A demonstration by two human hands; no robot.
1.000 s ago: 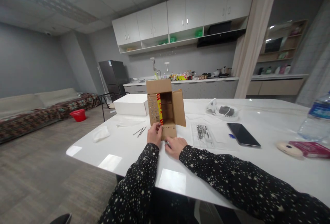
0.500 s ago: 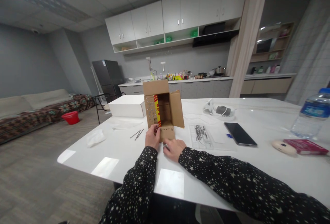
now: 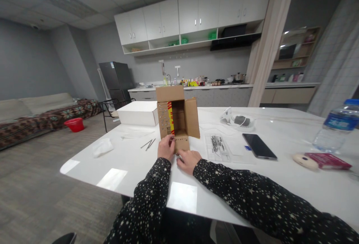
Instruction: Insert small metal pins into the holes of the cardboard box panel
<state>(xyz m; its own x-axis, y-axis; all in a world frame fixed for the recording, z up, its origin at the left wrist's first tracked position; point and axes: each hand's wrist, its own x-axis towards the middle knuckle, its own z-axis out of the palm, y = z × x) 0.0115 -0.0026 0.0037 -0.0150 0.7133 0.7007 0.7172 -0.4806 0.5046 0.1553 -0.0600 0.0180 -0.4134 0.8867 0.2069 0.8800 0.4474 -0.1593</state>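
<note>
An open cardboard box faces me on the white table, its flaps spread and yellow-red tape along its left side. Rows of small studs or holes mark its left flap and lower flap. At the lower flap's left side, my left hand is closed in a pinch; whatever is between the fingertips is too small to make out. My right hand has its curled fingers on the near edge of that flap. A clear case of small metal parts lies to the right.
Tweezers-like metal tools, a crumpled white tissue and a white box are left of the cardboard box. On the right are a phone, a white corded device, a maroon packet and a water bottle.
The view has shifted slightly. Both hands keep nearly the same place on the box's lower flap, and the box has not visibly moved on the table.
</note>
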